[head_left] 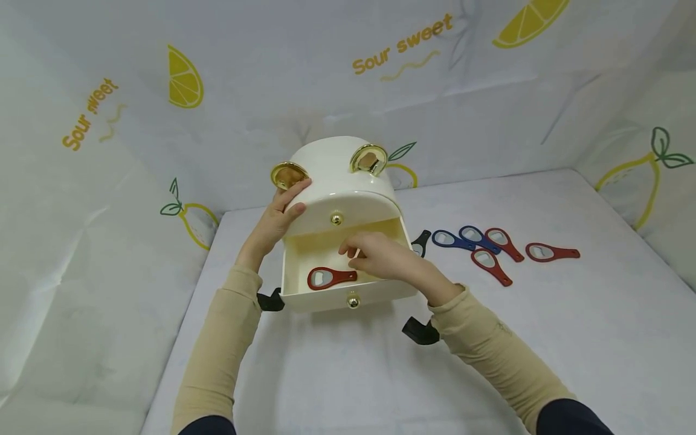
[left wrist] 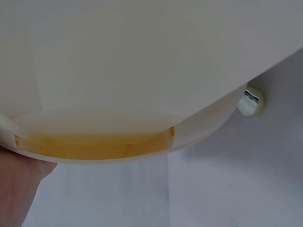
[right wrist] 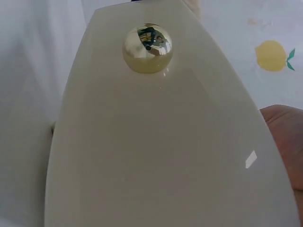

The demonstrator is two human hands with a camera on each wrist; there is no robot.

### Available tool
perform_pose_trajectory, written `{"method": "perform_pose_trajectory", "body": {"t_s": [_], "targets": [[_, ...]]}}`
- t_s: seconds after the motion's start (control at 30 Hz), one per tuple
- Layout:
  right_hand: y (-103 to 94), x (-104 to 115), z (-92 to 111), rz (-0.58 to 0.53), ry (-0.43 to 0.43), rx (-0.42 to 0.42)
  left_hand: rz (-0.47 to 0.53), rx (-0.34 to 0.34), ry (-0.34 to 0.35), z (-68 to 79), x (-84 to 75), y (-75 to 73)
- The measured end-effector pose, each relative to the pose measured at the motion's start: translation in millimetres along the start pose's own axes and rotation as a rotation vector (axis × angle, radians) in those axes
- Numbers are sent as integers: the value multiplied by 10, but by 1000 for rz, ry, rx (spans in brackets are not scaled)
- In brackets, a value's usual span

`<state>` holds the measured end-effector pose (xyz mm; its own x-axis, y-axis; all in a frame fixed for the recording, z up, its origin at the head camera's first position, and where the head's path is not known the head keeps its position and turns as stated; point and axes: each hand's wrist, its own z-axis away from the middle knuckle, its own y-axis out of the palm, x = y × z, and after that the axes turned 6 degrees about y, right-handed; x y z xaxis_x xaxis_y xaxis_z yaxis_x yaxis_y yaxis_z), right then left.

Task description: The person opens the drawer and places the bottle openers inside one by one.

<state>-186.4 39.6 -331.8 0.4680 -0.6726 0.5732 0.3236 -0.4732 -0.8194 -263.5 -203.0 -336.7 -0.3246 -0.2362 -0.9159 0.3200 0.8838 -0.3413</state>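
A white rounded box (head_left: 339,157) with gold ear shapes has its lower drawer (head_left: 318,300) pulled out. Inside the drawer, a red bottle opener (head_left: 326,278) lies near the front. My left hand (head_left: 274,220) rests against the box's left side below the gold ear, its fingers extended. Over the drawer's right part is my right hand (head_left: 380,257), fingers loosely bent, with nothing seen in them; the opener lies just left of its fingertips. In the right wrist view the drawer front with its gold knob (right wrist: 147,49) hides the fingers.
Right of the box lie several bottle openers: a black one (head_left: 421,241) beside the drawer, blue ones (head_left: 451,240) and red ones (head_left: 551,252). A white cloth with lemon prints (head_left: 304,72) hangs behind the table (head_left: 348,386).
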Motion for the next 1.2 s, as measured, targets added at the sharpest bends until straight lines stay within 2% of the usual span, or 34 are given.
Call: {"method": "perform_pose_trajectory", "body": {"t_s": [0.27,0.47,0.67,1.0,1.2], "targets": [[-187,17,233,-67,-31,-100,-5,-2,10,-4,13,-3],[-338,-63,420,-107,7,-205,-5,-5,13,-3,2,-5],[-398,-215,605,-89,33,-313,2,-2,13,5,1,-2],[-428,-563,913,-33,148,-464,-1,-2,14,16,-1,6],[-442,-851,1101,-6,302,-473,8,-7,17,13,18,7]]}}
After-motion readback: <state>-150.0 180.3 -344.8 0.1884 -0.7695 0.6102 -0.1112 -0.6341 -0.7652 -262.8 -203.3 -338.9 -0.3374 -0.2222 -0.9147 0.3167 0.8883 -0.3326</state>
